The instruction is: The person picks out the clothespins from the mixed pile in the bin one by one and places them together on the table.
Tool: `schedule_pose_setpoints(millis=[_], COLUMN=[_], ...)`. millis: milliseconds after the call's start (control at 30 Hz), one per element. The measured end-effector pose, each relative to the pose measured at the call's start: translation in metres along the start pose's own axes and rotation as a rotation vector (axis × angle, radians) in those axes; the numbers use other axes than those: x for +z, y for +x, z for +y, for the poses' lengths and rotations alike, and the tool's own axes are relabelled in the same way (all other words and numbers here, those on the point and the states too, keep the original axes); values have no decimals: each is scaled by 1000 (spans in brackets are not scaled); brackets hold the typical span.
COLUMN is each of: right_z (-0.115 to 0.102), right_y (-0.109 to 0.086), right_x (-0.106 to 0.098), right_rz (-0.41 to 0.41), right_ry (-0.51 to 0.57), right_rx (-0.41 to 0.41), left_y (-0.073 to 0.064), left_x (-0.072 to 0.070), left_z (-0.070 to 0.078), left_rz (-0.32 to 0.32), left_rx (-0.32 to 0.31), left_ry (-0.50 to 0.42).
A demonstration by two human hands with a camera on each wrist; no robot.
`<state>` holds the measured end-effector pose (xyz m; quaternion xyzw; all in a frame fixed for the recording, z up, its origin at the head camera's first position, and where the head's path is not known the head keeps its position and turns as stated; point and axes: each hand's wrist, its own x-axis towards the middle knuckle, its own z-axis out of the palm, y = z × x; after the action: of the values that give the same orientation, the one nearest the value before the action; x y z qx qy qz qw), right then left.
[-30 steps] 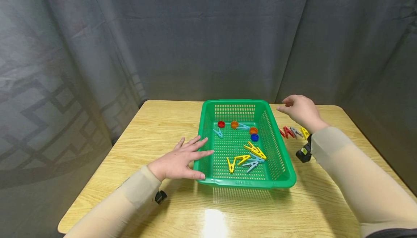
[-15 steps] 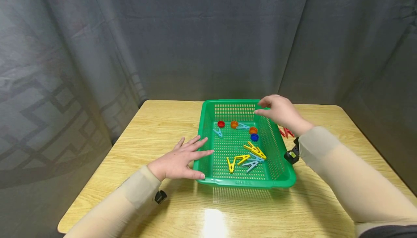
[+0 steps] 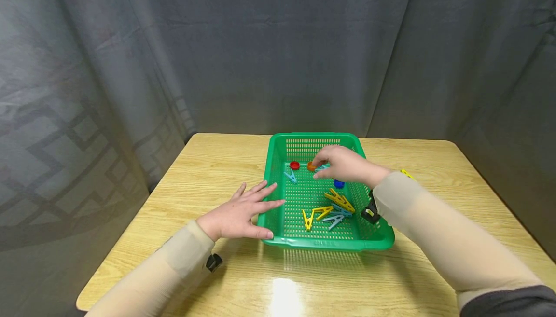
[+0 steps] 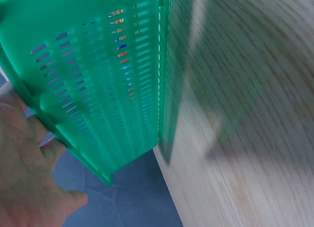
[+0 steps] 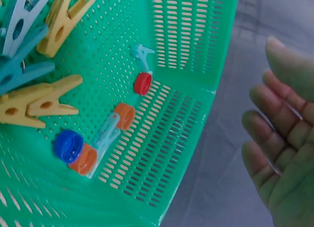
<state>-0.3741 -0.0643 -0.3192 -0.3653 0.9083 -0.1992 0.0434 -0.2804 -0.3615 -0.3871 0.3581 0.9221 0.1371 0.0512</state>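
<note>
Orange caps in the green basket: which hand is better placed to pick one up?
The right hand, I'd judge: loosely bent and holding nothing, it reaches over the basket near an orange cap. The left hand is spread at the basket's left side, farther off.

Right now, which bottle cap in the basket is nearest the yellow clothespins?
The blue bottle cap: the only blue one, and closer to the yellow clothespins than the red cap or either orange cap.
</note>
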Motion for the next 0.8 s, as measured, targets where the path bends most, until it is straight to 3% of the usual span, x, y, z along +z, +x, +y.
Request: schedule_pose_setpoints(millis=[233, 533, 800], right_z=[-1, -7, -5], right_y=[7, 17, 22], right_x=[15, 36, 60], right_rz=[-154, -414, -479], right_ry=[34, 42, 4], right_rx=[-102, -96, -89], left_y=[0, 1, 0], left_x=[0, 1, 0], left_z=[0, -1, -1], left_rz=[1, 1, -1], left_rx=[2, 1, 3], left_ry=[-1, -8, -6])
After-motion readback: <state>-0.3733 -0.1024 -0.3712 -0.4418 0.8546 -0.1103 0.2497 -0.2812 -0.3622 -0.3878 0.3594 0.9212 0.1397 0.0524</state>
